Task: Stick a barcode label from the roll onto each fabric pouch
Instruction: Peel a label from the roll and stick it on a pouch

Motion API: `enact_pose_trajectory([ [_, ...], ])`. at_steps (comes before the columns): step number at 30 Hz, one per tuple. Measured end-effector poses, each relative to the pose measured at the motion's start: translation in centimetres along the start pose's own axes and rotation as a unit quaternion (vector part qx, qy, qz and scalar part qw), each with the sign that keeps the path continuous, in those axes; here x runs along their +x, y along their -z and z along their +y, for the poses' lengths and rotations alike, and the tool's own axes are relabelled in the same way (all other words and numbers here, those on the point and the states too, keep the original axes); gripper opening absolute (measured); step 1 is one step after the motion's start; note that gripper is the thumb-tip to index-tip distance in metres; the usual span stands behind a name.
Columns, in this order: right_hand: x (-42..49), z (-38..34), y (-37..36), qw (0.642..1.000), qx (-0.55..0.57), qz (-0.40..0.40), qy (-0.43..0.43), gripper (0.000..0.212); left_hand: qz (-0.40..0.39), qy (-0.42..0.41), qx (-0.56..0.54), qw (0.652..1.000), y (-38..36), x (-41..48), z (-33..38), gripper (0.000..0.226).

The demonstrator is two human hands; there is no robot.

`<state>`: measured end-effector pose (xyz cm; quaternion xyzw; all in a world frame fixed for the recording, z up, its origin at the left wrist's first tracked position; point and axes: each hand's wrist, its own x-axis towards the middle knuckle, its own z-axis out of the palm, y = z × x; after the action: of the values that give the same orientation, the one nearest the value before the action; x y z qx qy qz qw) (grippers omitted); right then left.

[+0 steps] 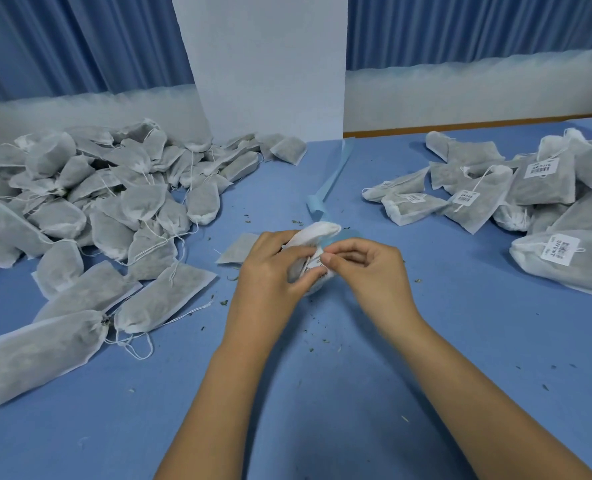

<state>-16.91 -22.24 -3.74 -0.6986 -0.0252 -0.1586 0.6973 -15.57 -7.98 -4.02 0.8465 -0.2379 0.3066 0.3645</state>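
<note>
Left hand (270, 268) grips label roll (317, 233) over desk (322, 375); right hand (367, 268) pinches label (317, 262). Unlabelled pouches (80, 209) left, labelled pouches (537, 174) right.

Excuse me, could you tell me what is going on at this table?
A person is labelling fabric pouches. The left hand grips what looks like the label roll, and the right hand pinches a printed label on it. Blue backing strip trails away behind. A pile of unlabelled pouches lies on the left; pouches already bearing barcode labels lie on the right, on the blue table.
</note>
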Motion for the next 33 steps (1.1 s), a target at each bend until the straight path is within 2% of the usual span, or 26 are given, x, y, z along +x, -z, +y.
enact_pose_trajectory([
  [6, 0.1, -0.2, 0.1, 0.992, -0.096, -0.048, 0.063, 0.028, 0.004, 0.009, -0.025, 1.0, 0.5, -0.1, 0.0, 0.007],
  [11, 0.1, -0.1, 0.3, 0.991, -0.097, -0.058, 0.078, 0.028, 0.003, 0.004, -0.026, 1.0, 0.6, -0.1, 0.0, 0.005],
  [13, 0.2, -0.2, 0.3, 0.992, -0.095, -0.047, 0.065, 0.029, 0.057, 0.033, -0.015, 0.998, 0.8, -0.1, -0.2, 0.007],
  [15, 0.4, -0.2, 0.8, 0.99, -0.126, -0.049, 0.031, 0.027, 0.17, 0.113, -0.014, 0.979, 1.5, 0.1, -0.7, 0.01],
  [18, 0.4, -0.3, 1.6, 0.948, -0.268, -0.169, -0.023, 0.015, 0.33, 0.225, -0.119, 0.909, 3.1, 0.5, -1.9, 0.011],
  [20, 0.3, -0.3, 1.5, 0.929, -0.305, -0.208, -0.035, 0.008, 0.366, 0.242, -0.209, 0.874, 3.5, 0.6, -1.8, 0.013],
  [22, 0.3, -0.4, 1.3, 0.957, -0.261, -0.126, 0.025, 0.015, 0.353, 0.226, -0.22, 0.881, 3.3, 0.5, -1.0, 0.011],
  [24, 0.4, -0.8, 1.5, 0.978, -0.169, -0.034, 0.117, 0.018, 0.317, 0.184, -0.192, 0.91, 2.6, 0.3, 0.0, 0.007],
  [25, 0.5, -1.1, 1.6, 0.98, -0.128, -0.023, 0.154, 0.015, 0.295, 0.157, -0.176, 0.926, 2.3, 0.1, 0.3, 0.007],
  [27, 0.4, -1.3, 1.6, 0.975, -0.084, -0.056, 0.198, 0.011, 0.242, 0.1, -0.154, 0.953, 1.7, -0.1, 0.8, 0.008],
  [30, 0.1, -0.9, 0.9, 0.969, -0.062, -0.097, 0.217, 0.024, 0.169, 0.022, -0.132, 0.976, 1.1, -0.4, 1.1, 0.006],
  [33, 0.2, -0.6, 0.6, 0.978, -0.031, -0.077, 0.19, 0.01, 0.123, -0.009, -0.14, 0.982, 0.8, -0.5, 1.4, 0.007],
])
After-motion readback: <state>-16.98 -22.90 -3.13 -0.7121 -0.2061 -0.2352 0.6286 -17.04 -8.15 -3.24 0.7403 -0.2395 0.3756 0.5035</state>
